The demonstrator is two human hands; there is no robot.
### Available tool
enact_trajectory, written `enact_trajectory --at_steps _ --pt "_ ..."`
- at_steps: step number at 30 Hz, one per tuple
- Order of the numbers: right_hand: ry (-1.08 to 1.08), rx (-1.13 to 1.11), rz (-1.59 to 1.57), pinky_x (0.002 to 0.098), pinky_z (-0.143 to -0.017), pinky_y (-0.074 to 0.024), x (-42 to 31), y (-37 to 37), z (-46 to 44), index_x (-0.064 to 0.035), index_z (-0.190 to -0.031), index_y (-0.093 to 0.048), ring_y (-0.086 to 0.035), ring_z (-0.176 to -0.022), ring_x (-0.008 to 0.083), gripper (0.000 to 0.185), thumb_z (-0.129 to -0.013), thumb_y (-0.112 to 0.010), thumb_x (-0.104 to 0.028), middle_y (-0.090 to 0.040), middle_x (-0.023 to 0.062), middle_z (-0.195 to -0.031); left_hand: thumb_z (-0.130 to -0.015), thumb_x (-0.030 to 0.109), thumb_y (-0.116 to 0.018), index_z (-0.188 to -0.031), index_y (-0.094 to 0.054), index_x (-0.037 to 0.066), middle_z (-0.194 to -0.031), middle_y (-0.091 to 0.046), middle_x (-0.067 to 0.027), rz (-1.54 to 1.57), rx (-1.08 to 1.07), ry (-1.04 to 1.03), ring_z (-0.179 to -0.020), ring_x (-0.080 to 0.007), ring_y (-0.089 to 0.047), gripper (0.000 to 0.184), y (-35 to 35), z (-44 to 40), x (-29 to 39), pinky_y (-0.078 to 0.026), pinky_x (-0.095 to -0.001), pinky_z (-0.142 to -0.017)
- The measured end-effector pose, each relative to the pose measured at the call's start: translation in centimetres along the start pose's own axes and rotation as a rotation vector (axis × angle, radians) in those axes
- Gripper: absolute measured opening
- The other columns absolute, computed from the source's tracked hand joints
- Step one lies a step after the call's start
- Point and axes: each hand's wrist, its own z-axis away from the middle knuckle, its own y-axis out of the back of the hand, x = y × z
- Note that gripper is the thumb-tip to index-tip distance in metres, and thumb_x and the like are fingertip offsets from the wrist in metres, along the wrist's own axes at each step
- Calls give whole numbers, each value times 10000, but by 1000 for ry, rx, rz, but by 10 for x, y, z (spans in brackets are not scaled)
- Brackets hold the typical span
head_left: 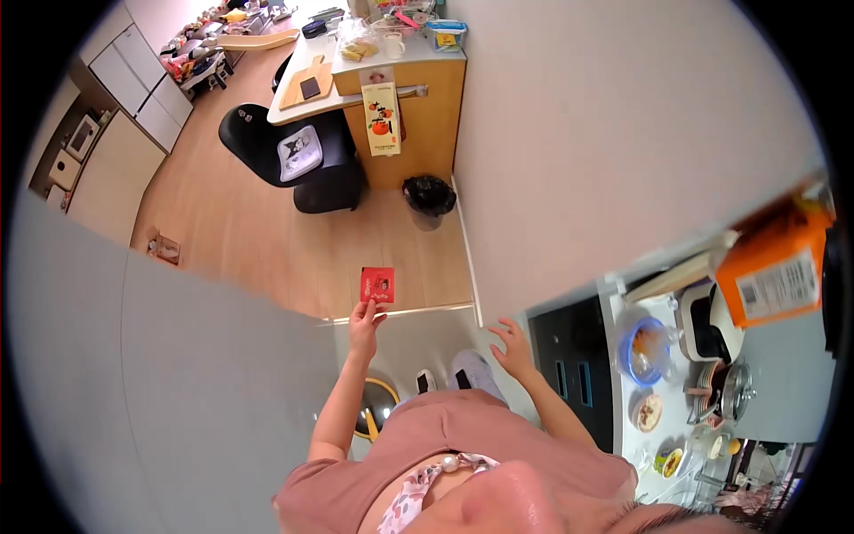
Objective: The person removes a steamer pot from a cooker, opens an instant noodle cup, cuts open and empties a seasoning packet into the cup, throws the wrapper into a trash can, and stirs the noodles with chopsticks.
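Note:
A small flat red packet [377, 286] with dark and white printing is held out in front of me by its lower edge. My left hand [363, 325] is closed on it, thumb and fingers pinching the near side. Held away from my body, my right hand [512, 349] has its fingers apart with nothing in them. It is nearest to the dark built-in cabinet front [574, 369] on the right. Whether the packet is sealed or opened I cannot tell.
A black chair [329, 160] stands by a desk [311, 109] with a wooden board [305, 84]. A lined trash bin [429, 196] sits against the wall. At right, a counter [633, 445] bears a blue bowl [642, 351], a lidded pot [735, 392] and food dishes.

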Motion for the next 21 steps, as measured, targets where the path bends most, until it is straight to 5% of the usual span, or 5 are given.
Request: enact_trajectory --at_steps 5,9,13,18,21 --pt "-611 -192 -109 389 -818 -456 98 -51 6 -110 -1046 -594 -542 -927 313 395 -684 -730 -187 -482 147 -1105 -902 221 -582 -971 -607 85 -847 -629 4 -24 -7 112 -777 -101 -611 155 -15 -139 -30 -485 -242 -662" --pt "-671 -359 29 353 -745 -492 186 -109 32 -102 -1050 -613 -587 -809 254 406 -692 -752 -234 -602 134 -941 -902 245 -573 -954 -613 80 -868 -637 -2 -194 11 218 -764 -107 -614 178 -26 -250 -73 -470 -240 -642" --pt "-1308 -356 -360 315 -593 -484 208 -135 34 -64 -1104 -574 -586 -692 176 421 -727 -736 -160 -632 122 -838 -900 240 -568 -918 -611 70 -845 -644 -6 -385 2 340 -730 -100 -610 176 -34 -349 -101 -450 -233 -605" --pt "-1182 1 -236 345 -724 -493 163 -122 5 -60 -1064 -592 -612 -826 208 368 -730 -701 -170 -632 126 -934 -897 224 -572 -866 -633 68 -749 -629 -4 -467 -41 380 -600 -91 -569 171 -42 -479 -159 -422 -226 -497" --pt "-1339 150 -417 306 -605 -499 170 -175 52 -17 -1068 -580 -619 -668 176 381 -731 -697 -153 -641 124 -850 -884 191 -589 -872 -655 72 -707 -617 -10 -511 -39 417 -535 -88 -535 137 -41 -559 -212 -399 -233 -442"
